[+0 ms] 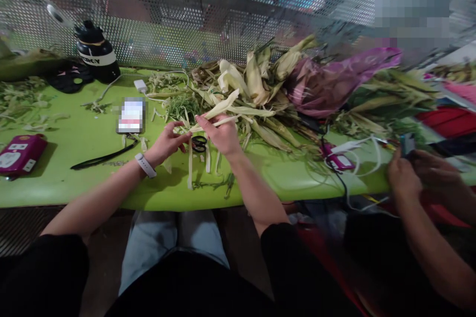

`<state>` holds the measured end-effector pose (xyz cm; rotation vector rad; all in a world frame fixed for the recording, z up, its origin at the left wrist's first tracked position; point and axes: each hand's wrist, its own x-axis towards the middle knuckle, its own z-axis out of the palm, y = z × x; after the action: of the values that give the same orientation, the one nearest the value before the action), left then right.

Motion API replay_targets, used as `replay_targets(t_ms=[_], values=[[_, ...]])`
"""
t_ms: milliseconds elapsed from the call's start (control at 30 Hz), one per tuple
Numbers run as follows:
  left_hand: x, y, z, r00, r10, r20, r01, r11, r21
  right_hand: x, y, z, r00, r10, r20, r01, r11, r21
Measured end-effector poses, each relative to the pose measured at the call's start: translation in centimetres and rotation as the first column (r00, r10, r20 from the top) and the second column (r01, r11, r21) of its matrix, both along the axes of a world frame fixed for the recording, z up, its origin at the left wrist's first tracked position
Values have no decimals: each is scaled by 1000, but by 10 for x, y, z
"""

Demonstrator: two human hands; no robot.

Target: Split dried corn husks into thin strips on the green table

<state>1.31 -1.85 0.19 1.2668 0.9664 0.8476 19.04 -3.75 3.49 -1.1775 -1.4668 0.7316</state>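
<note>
Pale corn husk strips (pixel 223 104) run between my hands above the green table. My left hand (pixel 169 143), with a white band on its wrist, pinches the left end of the strips. The fingers of my right hand (pixel 223 133) are closed on the husk a little to the right. Below and between the hands lie scissors (pixel 200 144) with black handles, partly hidden by hanging husk. Behind my right hand rises a heap of corn husks (pixel 256 79), with thin green shreds (pixel 182 107) at its left.
A phone (pixel 131 115) with a black strap, a magenta power strip (pixel 23 154) and a dark bottle (pixel 97 54) stand left. A pink plastic bag (pixel 320 84) lies on the husks. At right, another person's hands (pixel 407 178) hold a phone near white cables (pixel 357 156).
</note>
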Motion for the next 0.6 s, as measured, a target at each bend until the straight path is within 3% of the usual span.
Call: replay_targets(t_ms=[67, 133, 233, 333, 467, 600], values=[[2, -4, 2, 999, -10, -41, 15, 991, 131, 0, 0, 0, 1000, -13, -23, 13, 1000, -9], [4, -6, 2, 995, -89, -50, 97, 979, 179, 0, 1, 0, 996, 29, -87, -35, 997, -68], [5, -7, 1, 983, -184, -29, 186, 971, 153, 0, 4, 1, 972, 108, -207, -143, 977, -162], [4, -5, -2, 981, -193, 25, 188, 973, 133, 0, 5, 2, 949, 173, -263, -224, 959, -176], [5, -4, -4, 978, -196, 66, 190, 978, 88, 1, 6, 1, 934, 254, -251, -299, 941, -159], [5, -4, -2, 987, -146, 65, 145, 989, 29, -1, 12, -6, 952, 256, -170, -282, 946, -158]])
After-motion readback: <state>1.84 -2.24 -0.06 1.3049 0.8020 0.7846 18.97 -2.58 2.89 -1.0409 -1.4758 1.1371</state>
